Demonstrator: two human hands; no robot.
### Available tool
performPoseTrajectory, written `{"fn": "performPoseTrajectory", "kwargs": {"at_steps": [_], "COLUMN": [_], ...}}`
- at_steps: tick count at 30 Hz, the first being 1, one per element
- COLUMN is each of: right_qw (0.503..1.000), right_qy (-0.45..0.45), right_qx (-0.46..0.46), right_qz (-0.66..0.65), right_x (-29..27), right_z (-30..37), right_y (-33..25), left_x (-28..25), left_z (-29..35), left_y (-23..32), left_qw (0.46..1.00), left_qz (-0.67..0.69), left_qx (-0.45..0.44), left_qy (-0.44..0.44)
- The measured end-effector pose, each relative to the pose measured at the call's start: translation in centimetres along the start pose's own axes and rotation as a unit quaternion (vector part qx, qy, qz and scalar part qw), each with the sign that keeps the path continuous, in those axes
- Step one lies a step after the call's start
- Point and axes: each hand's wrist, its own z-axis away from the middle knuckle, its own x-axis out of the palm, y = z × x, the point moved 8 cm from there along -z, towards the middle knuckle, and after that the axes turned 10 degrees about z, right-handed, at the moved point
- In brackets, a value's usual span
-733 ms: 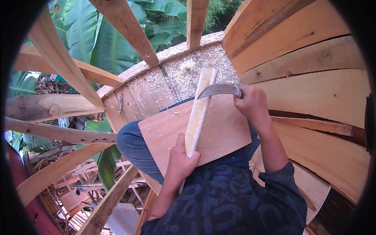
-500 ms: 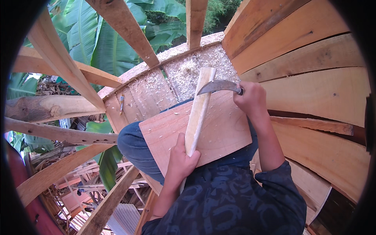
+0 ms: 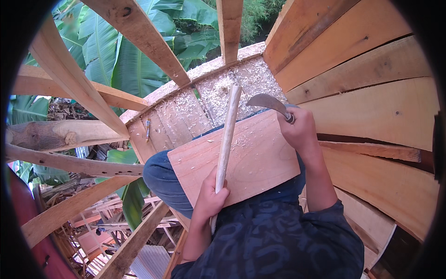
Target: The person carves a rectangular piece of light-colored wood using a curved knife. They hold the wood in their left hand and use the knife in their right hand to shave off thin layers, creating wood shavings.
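My left hand (image 3: pixel 210 195) is closed around the lower part of a pale wooden stick (image 3: pixel 227 130), which slants up and away from me with its narrow side showing. In my right hand (image 3: pixel 297 128) is the handle of a curved knife (image 3: pixel 269 102). Its hooked blade points left and stands apart from the stick, to the right of the upper end. Across my lap lies a flat wooden board (image 3: pixel 265 158) with a few shavings on it, beneath both the stick and the knife. The knife's handle is mostly hidden by my fingers.
Wood shavings (image 3: pixel 251 76) cover the plank floor (image 3: pixel 160 132) ahead. Upright timbers (image 3: pixel 139 37) stand at the front and left, with banana leaves (image 3: pixel 100 51) beyond. A plank wall (image 3: pixel 371 102) rises close on my right. A small slim object (image 3: pixel 147 129) lies on the floor.
My left hand has turned the stick from its broad face to its narrow side and lowered it slightly. The knife blade has come off the stick, moving right.
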Motion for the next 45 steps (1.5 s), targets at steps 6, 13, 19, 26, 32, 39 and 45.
{"fn": "performPoseTrajectory", "kwargs": {"at_steps": [6,13,19,26,32,39,45], "right_qw": [0.997,0.992,0.991,0.999,0.996,0.993,0.994], "right_qy": [0.003,0.034,0.064,0.024,0.015,0.083,0.091], "right_qx": [-0.059,-0.02,0.117,0.019,-0.055,-0.082,-0.059], "right_qz": [0.051,0.12,0.027,-0.031,-0.064,0.02,0.017], "right_x": [1.0,0.0,-0.6,-0.4,1.1,0.7,0.8], "right_z": [-0.2,-2.2,-3.3,-0.9,0.8,-0.8,-0.9], "right_y": [-3.5,-1.3,2.9,0.9,-2.0,-2.1,-2.0], "left_x": [0.2,0.1,0.3,0.2,0.8,0.8,0.7], "left_z": [0.2,-0.3,0.7,0.6,0.9,0.7,0.5], "left_y": [-0.2,-0.5,-1.2,-1.0,-1.3,-1.8,-1.7], "left_qw": [0.999,0.994,0.995,0.991,0.99,0.993,0.995], "left_qz": [-0.027,-0.1,-0.095,0.075,0.069,0.015,-0.006], "left_qx": [0.021,0.031,0.013,-0.084,-0.074,-0.086,-0.079], "left_qy": [0.001,0.029,-0.019,-0.067,-0.098,-0.076,-0.062]}}
